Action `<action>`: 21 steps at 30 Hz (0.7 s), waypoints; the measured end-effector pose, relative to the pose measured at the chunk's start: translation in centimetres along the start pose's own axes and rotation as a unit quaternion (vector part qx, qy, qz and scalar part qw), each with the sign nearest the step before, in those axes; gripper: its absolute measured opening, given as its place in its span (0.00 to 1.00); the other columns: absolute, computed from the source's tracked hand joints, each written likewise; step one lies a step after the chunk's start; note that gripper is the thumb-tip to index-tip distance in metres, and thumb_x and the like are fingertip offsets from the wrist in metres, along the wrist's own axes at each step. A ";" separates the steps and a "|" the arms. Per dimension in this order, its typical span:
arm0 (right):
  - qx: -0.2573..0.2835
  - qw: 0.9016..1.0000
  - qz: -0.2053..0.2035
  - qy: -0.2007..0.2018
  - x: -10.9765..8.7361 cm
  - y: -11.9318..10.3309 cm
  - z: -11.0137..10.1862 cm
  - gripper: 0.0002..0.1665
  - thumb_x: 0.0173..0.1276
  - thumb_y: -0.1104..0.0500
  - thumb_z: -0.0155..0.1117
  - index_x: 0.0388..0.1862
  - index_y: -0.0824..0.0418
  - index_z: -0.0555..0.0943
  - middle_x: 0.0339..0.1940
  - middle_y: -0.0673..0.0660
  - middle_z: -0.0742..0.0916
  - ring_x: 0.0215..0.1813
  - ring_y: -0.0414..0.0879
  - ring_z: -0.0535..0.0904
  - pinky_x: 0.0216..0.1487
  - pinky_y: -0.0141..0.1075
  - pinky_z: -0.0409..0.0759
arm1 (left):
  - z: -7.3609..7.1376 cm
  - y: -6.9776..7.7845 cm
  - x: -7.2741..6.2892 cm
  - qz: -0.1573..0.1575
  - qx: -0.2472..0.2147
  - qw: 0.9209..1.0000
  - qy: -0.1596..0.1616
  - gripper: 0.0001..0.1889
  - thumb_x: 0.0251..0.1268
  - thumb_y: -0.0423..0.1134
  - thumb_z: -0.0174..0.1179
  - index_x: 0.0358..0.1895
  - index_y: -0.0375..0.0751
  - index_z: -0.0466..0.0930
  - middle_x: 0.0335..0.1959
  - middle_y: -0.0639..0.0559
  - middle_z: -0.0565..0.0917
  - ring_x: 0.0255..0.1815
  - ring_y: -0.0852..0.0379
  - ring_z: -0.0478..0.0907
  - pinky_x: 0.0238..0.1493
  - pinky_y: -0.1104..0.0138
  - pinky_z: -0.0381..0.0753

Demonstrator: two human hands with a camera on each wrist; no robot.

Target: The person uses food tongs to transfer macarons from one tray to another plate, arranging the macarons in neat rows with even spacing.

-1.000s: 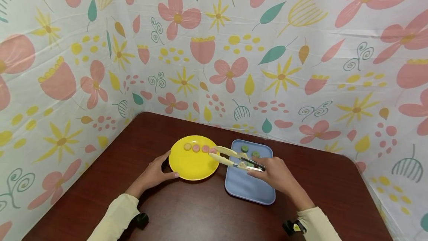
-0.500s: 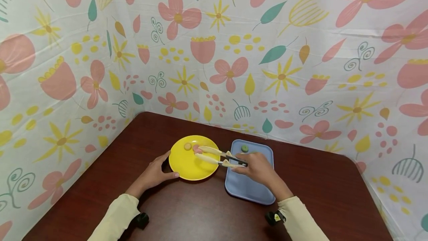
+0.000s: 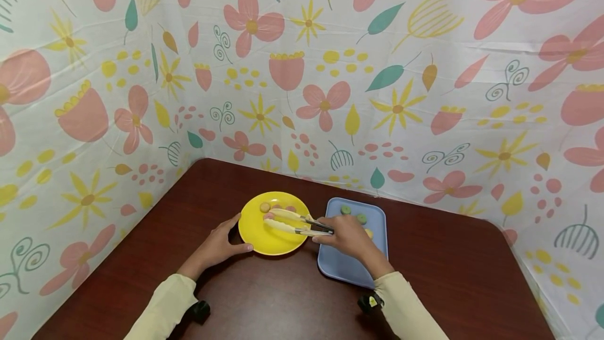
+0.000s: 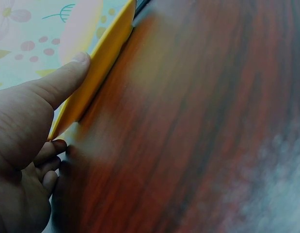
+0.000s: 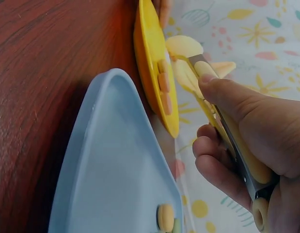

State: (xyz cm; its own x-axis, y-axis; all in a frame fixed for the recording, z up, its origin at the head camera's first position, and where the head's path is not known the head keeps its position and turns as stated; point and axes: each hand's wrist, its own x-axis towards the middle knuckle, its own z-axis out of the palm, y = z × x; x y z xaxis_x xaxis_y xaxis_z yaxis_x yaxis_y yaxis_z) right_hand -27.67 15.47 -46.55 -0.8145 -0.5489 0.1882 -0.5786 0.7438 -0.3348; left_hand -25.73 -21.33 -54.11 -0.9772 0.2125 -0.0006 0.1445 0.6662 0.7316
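In the head view, the patterned sheet (image 3: 311,25) is lit brightly and evenly, its flowers stretched toward the edges. Pale sheen is cast on the near desk (image 3: 283,298); a small highlight is caught on the far side of the yellow plate (image 3: 271,244). The left wrist view is dimmed, the sheet washed out, the desk blurred, bluish glare spread at lower right. The right wrist view is muted.
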 end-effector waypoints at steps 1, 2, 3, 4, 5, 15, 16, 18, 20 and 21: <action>-0.002 1.000 -0.001 0.000 0.1 0.0 0.2 0.28 0.64 0.43 0.75 0.58 0.57 0.87 0.41 0.53 0.92 0.31 0.39 0.80 0.30 0.33 0.74 | 0.0 0.0 0.0 0.000 0.000 1.000 0.000 0.59 0.55 0.66 0.72 0.83 0.41 0.52 0.81 0.39 0.59 0.80 0.36 0.55 0.73 0.37 0.61; -0.001 1.000 -0.002 -0.001 0.3 -0.1 0.3 0.28 0.65 0.44 0.75 0.58 0.57 0.87 0.39 0.52 0.92 0.29 0.39 0.79 0.29 0.33 0.73 | 0.0 0.0 0.0 0.000 0.000 1.000 0.001 0.59 0.55 0.66 0.72 0.83 0.41 0.52 0.81 0.39 0.59 0.80 0.36 0.55 0.73 0.37 0.61; -0.001 1.000 -0.001 -0.003 0.4 -0.1 0.4 0.28 0.65 0.44 0.75 0.58 0.57 0.87 0.38 0.52 0.91 0.28 0.38 0.78 0.29 0.32 0.73 | 0.0 0.0 0.0 0.000 -0.002 1.000 0.001 0.59 0.55 0.65 0.72 0.83 0.41 0.52 0.81 0.39 0.59 0.80 0.36 0.55 0.73 0.37 0.62; 0.001 1.000 -0.001 -0.005 0.5 -0.1 0.6 0.27 0.65 0.44 0.75 0.58 0.57 0.87 0.37 0.52 0.91 0.28 0.38 0.76 0.28 0.32 0.73 | 0.0 0.0 -0.1 0.001 -0.001 1.000 0.001 0.59 0.55 0.65 0.72 0.83 0.41 0.52 0.81 0.39 0.59 0.80 0.36 0.55 0.73 0.37 0.62; 0.002 1.000 -0.002 -0.006 0.6 -0.2 0.7 0.27 0.65 0.44 0.75 0.58 0.56 0.87 0.37 0.51 0.91 0.27 0.37 0.76 0.28 0.32 0.73 | -0.1 0.0 -0.1 0.002 -0.002 1.000 0.001 0.59 0.55 0.65 0.72 0.83 0.41 0.52 0.81 0.39 0.59 0.80 0.36 0.55 0.73 0.37 0.62; 0.018 1.000 -0.004 -0.015 1.5 -0.5 1.3 0.29 0.64 0.44 0.75 0.59 0.59 0.87 0.46 0.55 0.92 0.34 0.42 0.83 0.32 0.33 0.78 | 0.0 -0.1 0.0 0.007 -0.010 1.000 0.002 0.59 0.55 0.65 0.73 0.83 0.43 0.52 0.81 0.40 0.59 0.80 0.37 0.56 0.73 0.38 0.62; 0.019 1.000 -0.002 -0.018 1.5 -0.5 1.4 0.29 0.64 0.44 0.75 0.59 0.59 0.87 0.46 0.56 0.92 0.33 0.41 0.82 0.31 0.33 0.78 | 0.0 -0.1 0.0 0.007 -0.011 1.000 0.002 0.58 0.55 0.65 0.73 0.83 0.43 0.52 0.81 0.40 0.59 0.80 0.37 0.56 0.73 0.38 0.62; 0.023 1.000 0.002 -0.022 1.7 -0.6 1.4 0.29 0.65 0.44 0.75 0.59 0.59 0.87 0.45 0.56 0.92 0.31 0.39 0.80 0.30 0.32 0.76 | 0.0 -0.1 0.0 0.007 -0.012 1.000 0.001 0.58 0.55 0.65 0.73 0.83 0.43 0.51 0.81 0.40 0.59 0.80 0.37 0.56 0.73 0.37 0.62; 0.022 0.999 0.010 -0.025 1.8 -0.7 1.4 0.29 0.65 0.44 0.75 0.59 0.59 0.86 0.45 0.55 0.92 0.30 0.38 0.79 0.29 0.32 0.75 | 0.0 -0.2 0.0 0.006 -0.012 1.000 0.000 0.58 0.55 0.65 0.72 0.83 0.43 0.51 0.81 0.40 0.59 0.80 0.37 0.56 0.73 0.36 0.61; 0.024 0.999 0.012 -0.025 1.9 -0.7 1.4 0.29 0.65 0.44 0.75 0.59 0.59 0.87 0.45 0.55 0.92 0.31 0.38 0.79 0.30 0.32 0.75 | 0.0 -0.2 0.0 0.005 -0.012 1.000 0.001 0.58 0.55 0.65 0.72 0.83 0.43 0.51 0.81 0.40 0.59 0.80 0.37 0.56 0.73 0.36 0.60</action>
State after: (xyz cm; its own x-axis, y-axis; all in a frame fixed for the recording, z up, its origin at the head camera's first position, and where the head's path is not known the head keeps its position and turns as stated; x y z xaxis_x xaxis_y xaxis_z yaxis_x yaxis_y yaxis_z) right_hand -28.72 13.39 -47.22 -0.8244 -0.5499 0.1339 -0.5548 0.7386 -0.3830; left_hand -25.80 -21.44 -54.21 -0.9758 0.2187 0.0079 0.1510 0.6466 0.7477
